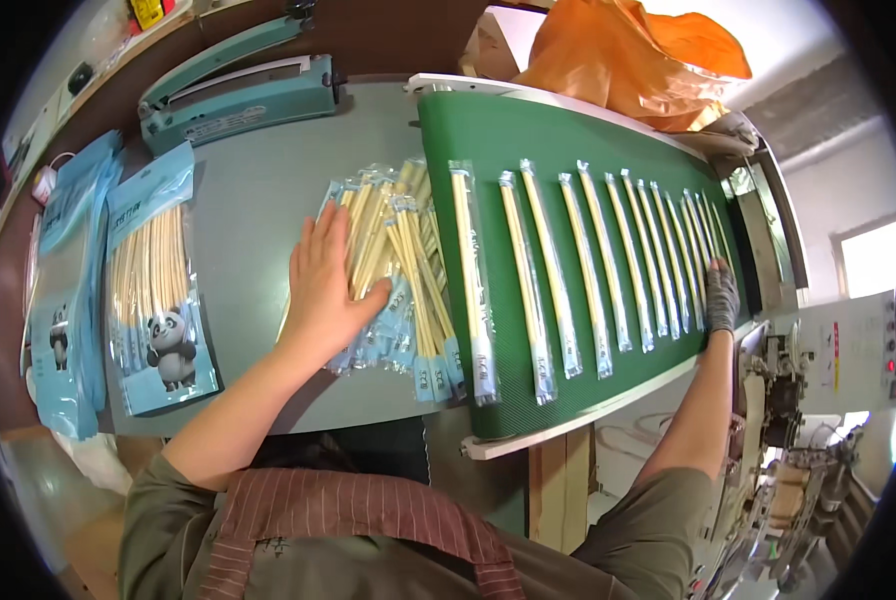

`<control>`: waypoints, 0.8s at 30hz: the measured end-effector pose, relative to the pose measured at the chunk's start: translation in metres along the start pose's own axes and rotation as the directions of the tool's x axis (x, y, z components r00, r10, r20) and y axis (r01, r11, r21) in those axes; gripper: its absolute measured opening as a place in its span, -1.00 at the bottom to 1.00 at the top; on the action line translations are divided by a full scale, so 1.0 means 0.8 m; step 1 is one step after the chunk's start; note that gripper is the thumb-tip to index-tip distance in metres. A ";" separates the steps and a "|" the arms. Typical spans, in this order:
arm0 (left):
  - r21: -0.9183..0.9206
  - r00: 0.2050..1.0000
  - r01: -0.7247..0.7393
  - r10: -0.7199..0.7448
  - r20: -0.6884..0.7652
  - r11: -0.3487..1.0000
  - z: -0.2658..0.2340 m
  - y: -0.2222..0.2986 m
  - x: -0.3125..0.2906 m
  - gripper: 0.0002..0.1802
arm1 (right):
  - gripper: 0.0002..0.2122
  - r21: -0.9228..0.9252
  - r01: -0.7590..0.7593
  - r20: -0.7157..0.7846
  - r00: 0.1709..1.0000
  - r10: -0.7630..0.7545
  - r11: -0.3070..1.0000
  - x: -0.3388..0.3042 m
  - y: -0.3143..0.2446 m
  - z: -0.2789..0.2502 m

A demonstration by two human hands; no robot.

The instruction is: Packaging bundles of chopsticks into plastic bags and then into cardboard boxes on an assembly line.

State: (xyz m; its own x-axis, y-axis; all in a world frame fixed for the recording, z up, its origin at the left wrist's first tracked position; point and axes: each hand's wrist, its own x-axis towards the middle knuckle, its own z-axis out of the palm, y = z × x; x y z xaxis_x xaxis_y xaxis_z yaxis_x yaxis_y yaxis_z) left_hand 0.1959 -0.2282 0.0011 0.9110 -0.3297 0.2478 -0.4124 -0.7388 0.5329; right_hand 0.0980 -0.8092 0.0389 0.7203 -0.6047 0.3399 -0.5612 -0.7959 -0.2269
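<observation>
My left hand (326, 290) rests palm down, fingers stretched out, at the left side of a loose pile of wrapped chopsticks (418, 270) on the grey table. Each packet is a clear sleeve with a blue-white end. Across the green conveyor belt (498, 130) lies a row of several more wrapped chopsticks (536, 290), side by side. At the belt's far right end my right hand (721, 298), in a grey fingerless glove, lies over the last packets. Its fingers look extended; what is under its palm is hidden.
Left of the pile lie a filled blue panda-print bag of chopsticks (153, 280) and a stack of similar bags (68, 300). A teal hand sealer (248, 110) stands at the back. Behind the belt is an orange sack (608, 60); machinery (788, 380) stands at right.
</observation>
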 end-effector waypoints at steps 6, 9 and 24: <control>-0.095 0.989 0.045 -0.057 -0.136 0.995 0.008 -0.033 -0.011 -0.21 | -0.53 0.136 0.311 0.107 0.939 -0.326 0.940 -0.177 -0.251 -0.039; -0.306 0.979 0.123 -0.166 -0.119 0.944 -0.006 -0.034 -0.002 -0.23 | -0.50 0.177 0.519 0.046 0.845 -0.533 0.837 -0.264 -0.366 -0.062; -0.408 0.981 0.112 -0.165 -0.098 0.906 -0.049 -0.100 -0.008 -0.12 | -0.52 0.283 0.132 0.318 0.921 -0.223 0.950 -0.344 -0.568 0.055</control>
State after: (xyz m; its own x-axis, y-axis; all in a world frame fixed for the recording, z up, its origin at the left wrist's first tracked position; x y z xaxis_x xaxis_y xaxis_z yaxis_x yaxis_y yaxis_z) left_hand 0.2230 -0.1443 -0.0114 0.9613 -0.1443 0.2346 -0.2752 -0.4668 0.8405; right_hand 0.1728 -0.2822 0.0086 0.9186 -0.3884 0.0731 -0.3227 -0.8437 -0.4290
